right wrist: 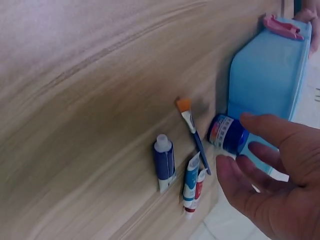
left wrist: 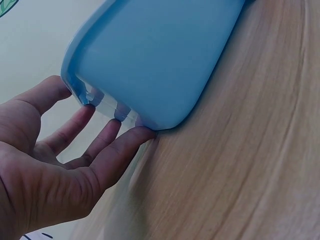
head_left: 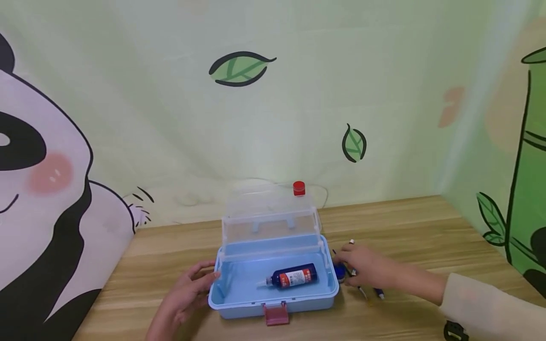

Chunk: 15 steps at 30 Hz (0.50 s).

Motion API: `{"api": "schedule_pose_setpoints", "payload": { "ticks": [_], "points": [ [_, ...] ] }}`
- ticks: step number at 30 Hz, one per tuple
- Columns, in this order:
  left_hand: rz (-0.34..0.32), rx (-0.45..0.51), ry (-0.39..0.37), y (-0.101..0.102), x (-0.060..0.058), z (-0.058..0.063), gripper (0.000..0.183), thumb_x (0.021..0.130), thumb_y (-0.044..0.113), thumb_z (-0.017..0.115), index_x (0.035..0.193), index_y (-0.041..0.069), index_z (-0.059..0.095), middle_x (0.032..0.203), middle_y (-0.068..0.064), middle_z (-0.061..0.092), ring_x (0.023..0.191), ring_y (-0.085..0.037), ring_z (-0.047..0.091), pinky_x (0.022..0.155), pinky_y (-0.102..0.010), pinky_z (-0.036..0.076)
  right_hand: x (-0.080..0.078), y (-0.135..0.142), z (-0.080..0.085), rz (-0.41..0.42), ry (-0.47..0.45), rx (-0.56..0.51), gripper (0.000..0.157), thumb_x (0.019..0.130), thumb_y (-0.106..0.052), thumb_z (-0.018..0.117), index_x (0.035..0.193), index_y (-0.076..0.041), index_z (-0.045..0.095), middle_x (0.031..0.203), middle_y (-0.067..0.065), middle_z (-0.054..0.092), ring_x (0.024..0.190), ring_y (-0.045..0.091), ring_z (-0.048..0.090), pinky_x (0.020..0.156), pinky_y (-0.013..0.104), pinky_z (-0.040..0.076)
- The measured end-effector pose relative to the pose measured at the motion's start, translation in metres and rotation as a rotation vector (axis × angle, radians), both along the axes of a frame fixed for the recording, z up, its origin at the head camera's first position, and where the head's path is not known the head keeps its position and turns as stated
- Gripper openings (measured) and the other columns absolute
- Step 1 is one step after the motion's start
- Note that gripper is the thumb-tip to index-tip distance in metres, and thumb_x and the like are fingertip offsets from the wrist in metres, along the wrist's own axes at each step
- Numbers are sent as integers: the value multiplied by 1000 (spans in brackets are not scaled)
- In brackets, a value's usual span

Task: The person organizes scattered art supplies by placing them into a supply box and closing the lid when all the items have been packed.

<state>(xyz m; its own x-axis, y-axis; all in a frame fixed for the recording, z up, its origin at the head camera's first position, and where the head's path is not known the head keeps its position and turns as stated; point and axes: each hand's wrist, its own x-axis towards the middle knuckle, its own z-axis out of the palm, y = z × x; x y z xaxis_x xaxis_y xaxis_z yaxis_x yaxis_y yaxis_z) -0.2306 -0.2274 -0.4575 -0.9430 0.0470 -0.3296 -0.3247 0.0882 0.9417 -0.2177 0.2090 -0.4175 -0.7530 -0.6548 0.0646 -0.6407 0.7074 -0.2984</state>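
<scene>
A light blue plastic box (head_left: pixel 273 308) stands on the table with its clear lid (head_left: pixel 273 232) raised and a pink latch (head_left: pixel 276 314) in front. Inside lies a dark blue bottle (head_left: pixel 294 276) with a pointed white nozzle. My left hand (head_left: pixel 189 289) touches the box's left end, its fingertips spread along the wall and rim in the left wrist view. Beside the right end is a small blue jar (right wrist: pixel 229 134) with a printed label. My right hand (right wrist: pixel 275 170) is right at that jar, fingers loosely bent and spread, not wrapped round it.
Near the jar lie an orange-bristled paintbrush (right wrist: pixel 192 130), a dark blue tube (right wrist: pixel 164 162), a teal-and-white tube (right wrist: pixel 191 182) and a red-and-white tube (right wrist: pixel 199 190). A red cap (head_left: pixel 299 188) shows behind the raised lid. A printed cloth backdrop (head_left: pixel 298 104) rises behind the wooden table (head_left: pixel 409 227).
</scene>
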Motion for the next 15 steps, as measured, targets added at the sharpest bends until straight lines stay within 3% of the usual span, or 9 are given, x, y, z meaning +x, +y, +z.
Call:
{"api": "schedule_pose_setpoints", "payload": {
  "ticks": [8,15],
  "points": [
    [4,7,1,0,-1,1,54,93,20,76,140,5,54,138,-24,53,97,-29,64,77,-49,59,1,-12,-6,-77,-42,-10,53,80,-17,86,126,-1,66,112,15,64,101,31,64,87,48,55],
    [11,0,-6,2,-1,2,54,93,21,76,140,6,54,140,-25,52,99,-30,63,77,-49,59,2,-14,-10,-94,-39,-45,31,77,-11,87,104,-6,72,98,5,70,94,22,66,84,43,56]
  ]
}}
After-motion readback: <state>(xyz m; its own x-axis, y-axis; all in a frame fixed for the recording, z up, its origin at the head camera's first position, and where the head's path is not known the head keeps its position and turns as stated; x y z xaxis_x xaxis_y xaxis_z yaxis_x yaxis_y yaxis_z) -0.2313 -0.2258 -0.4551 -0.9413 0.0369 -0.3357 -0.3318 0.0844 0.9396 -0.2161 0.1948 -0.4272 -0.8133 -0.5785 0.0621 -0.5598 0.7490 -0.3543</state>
